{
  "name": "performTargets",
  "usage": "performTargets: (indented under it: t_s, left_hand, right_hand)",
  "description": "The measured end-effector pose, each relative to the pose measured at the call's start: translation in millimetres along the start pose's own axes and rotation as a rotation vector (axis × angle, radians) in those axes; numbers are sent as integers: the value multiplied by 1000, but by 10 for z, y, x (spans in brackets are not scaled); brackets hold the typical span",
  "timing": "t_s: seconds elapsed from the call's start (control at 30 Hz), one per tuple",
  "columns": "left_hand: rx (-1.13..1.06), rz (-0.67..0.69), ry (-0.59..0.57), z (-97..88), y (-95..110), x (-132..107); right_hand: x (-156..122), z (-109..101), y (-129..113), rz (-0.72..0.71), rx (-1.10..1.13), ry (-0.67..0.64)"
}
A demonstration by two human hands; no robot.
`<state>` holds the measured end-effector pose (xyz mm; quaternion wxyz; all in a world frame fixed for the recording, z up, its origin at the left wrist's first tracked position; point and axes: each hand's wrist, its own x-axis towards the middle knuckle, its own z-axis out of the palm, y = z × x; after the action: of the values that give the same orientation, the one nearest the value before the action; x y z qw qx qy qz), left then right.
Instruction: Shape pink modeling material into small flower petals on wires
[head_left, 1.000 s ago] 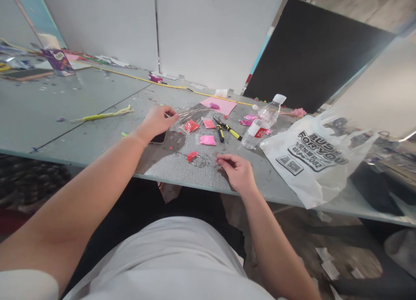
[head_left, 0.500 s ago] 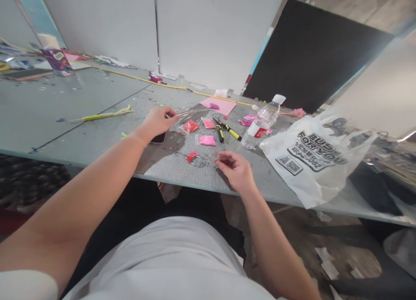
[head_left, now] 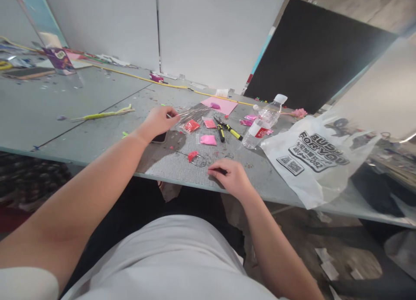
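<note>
Purple and printed, a tissue box [head_left: 60, 61] stands at the far left of the grey bench [head_left: 74, 135], white tissue rising from its top. Nearer lies a slim yellow-green twisted stick [head_left: 105, 114] with a fuzzy look. The left hand [head_left: 161, 120] has kept its place over the past second, its grip pinching the near ends of thin, straight, shiny wires [head_left: 191, 114] that fan out toward a smooth sheet of pink paper [head_left: 227, 106]. Partly hidden beneath that hand is a dark, flat phone [head_left: 160, 138].

Just right of it sits a clear, crinkled packet [head_left: 191, 126] with orange-red filling. Closer to the front edge, a rough red lump [head_left: 193, 156] touches a thin, rounded wire loop [head_left: 199, 162] lying flat; a soft pink packet [head_left: 208, 140] is behind them. The right hand [head_left: 230, 174] has shifted left and toward the front edge, and now rests just beside the loop, fingertips pressed together; whether they pinch something tiny cannot be told. Behind are yellow-and-black pliers [head_left: 229, 129], then a clear, tilted plastic bottle [head_left: 261, 124] and a crumpled white plastic bag [head_left: 312, 161] with black lettering.
</note>
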<state>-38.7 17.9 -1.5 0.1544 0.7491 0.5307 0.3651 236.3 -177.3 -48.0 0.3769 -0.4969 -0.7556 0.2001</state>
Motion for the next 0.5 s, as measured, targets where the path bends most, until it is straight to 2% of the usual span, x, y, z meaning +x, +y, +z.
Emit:
performTargets:
  t_s: [0.1,0.2,0.4,0.5]
  left_hand:
    - [1,-5,-4,-5,23,-15]
    - [8,-4,-6,-8,44,-30]
    - [-2,2,-9,9,21,-30]
    - [5,6,-14,9,28,-35]
  right_hand:
    - [17,14,-17,-150,-90,-48]
    - [25,31,12,-209,-138,-62]
    - [10,19,41,-248,-146,-72]
    - [9,4,24,-188,-109,-60]
